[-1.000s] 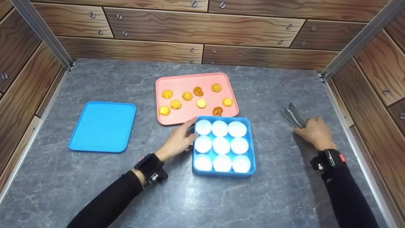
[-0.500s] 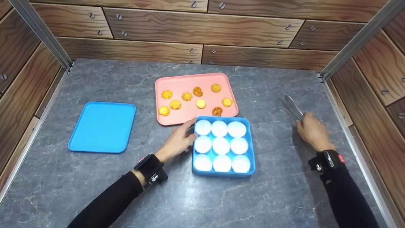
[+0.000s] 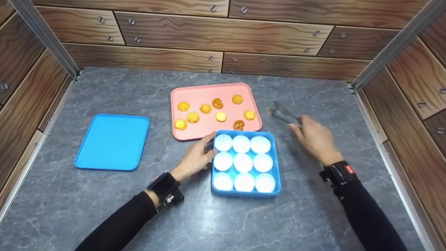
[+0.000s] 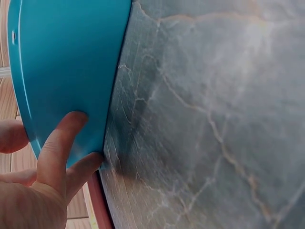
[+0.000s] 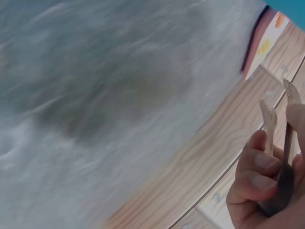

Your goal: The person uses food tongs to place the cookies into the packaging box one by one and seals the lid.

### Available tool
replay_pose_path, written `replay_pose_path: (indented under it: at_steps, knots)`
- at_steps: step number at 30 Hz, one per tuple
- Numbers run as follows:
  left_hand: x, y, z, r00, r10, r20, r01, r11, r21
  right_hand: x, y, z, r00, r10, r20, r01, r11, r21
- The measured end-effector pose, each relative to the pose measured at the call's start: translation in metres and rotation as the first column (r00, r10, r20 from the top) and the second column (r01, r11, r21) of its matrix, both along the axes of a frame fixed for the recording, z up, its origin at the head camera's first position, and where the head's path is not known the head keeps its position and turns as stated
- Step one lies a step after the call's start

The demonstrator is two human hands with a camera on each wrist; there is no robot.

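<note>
A deep blue square box (image 3: 278, 167) holds several round white fluted cups (image 3: 243, 162) in rows. My left hand (image 3: 193, 157) is at its far left corner; in the left wrist view the extended fingers (image 4: 55, 148) press its outer wall. To the right, my right hand (image 3: 316, 139) grips metal tongs (image 3: 280, 116) above the table, their blurred tips pointing at the pink tray (image 3: 195, 92). The right wrist view shows fingers curled round the tongs, whose tips stand apart with nothing between them. On the pink tray lie several small cookies (image 3: 192, 117) and pretzels (image 3: 217, 103).
A flat blue tray or lid (image 3: 113, 143) lies on the left of the grey marbled table (image 3: 167, 216). The blue box stands against the pink tray's near edge, overlapping it in the head view. Wood-patterned walls (image 3: 174, 35) enclose the back and sides.
My right hand has lifted the tongs and carried them left and away from me, from the table's right side towards the pink tray. The left hand and the box have stayed put.
</note>
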State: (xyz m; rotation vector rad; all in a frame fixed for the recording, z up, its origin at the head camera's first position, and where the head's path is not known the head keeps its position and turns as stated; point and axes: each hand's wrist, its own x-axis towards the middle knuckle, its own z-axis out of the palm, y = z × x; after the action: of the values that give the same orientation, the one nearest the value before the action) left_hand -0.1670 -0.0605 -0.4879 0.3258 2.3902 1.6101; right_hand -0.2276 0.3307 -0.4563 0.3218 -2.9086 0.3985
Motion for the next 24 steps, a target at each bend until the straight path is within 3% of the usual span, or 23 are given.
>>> replay_pose_path:
  at_steps: [8, 14, 24]
  knots:
    - [0.001, 0.001, -0.001, 1.0, 0.001, -0.007, -0.001, 1.0, -0.013, -0.013, -0.031, 0.005, 0.996, 0.056, 0.068, -0.064, 0.99, 0.129]
    - [0.0, 0.001, 0.0, 1.0, -0.012, -0.014, 0.012, 1.0, -0.02, -0.021, -0.044, 0.01, 0.992, 0.104, 0.074, -0.115, 0.977, 0.178]
    - [-0.002, 0.0, 0.0, 0.999, -0.043, -0.022, 0.042, 0.999, -0.013, -0.03, -0.062, 0.016, 0.991, 0.106, 0.075, -0.123, 0.953, 0.278]
